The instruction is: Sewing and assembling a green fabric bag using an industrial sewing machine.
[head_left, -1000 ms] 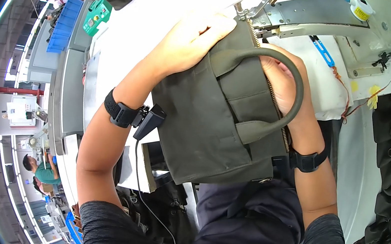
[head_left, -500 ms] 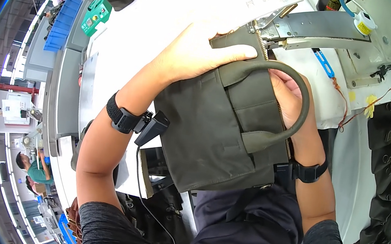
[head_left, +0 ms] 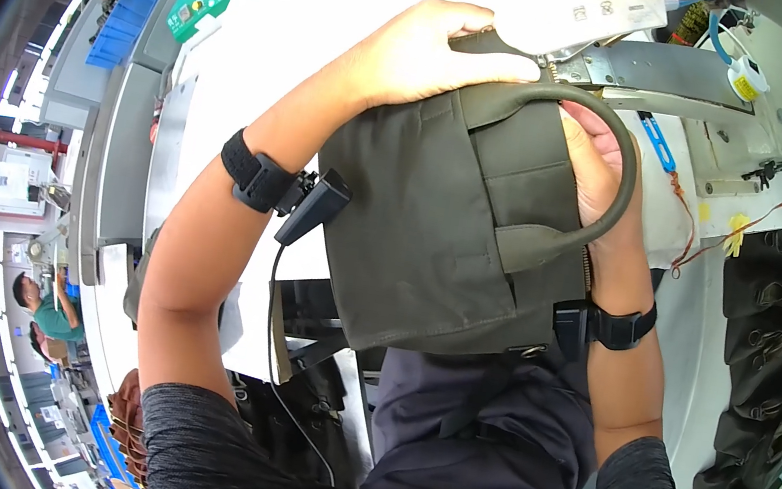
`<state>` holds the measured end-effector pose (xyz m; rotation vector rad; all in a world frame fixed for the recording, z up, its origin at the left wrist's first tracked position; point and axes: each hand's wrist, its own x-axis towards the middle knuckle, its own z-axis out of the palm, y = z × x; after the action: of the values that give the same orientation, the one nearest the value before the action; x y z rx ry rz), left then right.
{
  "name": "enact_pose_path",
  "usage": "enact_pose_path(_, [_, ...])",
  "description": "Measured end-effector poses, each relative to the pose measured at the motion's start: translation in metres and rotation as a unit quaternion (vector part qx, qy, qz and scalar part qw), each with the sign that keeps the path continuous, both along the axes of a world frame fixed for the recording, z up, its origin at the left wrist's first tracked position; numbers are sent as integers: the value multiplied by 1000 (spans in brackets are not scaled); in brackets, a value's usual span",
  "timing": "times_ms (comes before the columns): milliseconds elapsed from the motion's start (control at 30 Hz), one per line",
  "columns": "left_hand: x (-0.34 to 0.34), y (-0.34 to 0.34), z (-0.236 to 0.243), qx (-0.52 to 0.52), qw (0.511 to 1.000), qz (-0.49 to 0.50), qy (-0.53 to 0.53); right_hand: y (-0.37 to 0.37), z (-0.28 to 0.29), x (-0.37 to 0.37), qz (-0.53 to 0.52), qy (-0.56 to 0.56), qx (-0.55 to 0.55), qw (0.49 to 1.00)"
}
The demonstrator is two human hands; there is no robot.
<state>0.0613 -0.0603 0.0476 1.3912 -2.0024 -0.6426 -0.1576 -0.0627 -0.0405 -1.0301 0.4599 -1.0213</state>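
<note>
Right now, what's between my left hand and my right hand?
In the head view, part of the dark green bag and its looped handle lie between your left hand and right hand.

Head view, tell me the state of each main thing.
Olive bag, front panel facing up.
Bag handle, arched in a loop.
Zipper, partly hidden; open or closed unclear.
Left hand, on the bag, thumb spread.
Right hand, partly behind the handle; grip unclear.
Left wrist strap, fastened.
Right wrist strap, fastened.
Blue slotted tool, lying flat.
Dark bags at right, bunched together.
</note>
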Motion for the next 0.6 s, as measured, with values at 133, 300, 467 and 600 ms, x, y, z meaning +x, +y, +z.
enact_pose_path(133, [5, 2, -13, -12, 994, 104, -28, -7, -10, -1, 6, 41, -30, 999])
enact_pose_path(300, [-25, 34, 62, 41, 932, 163, -322, 7, -7, -36, 57, 206, -128, 968])
enact_pose_path(467, [8, 102, 71, -18, 940, 174, -292, 33, -8, -71, 151, 179, -59, 970])
enact_pose_path(600, [-7, 160, 51, -32, 966, 140, -216, 49, 1, -91, 102, 164, -25, 981])
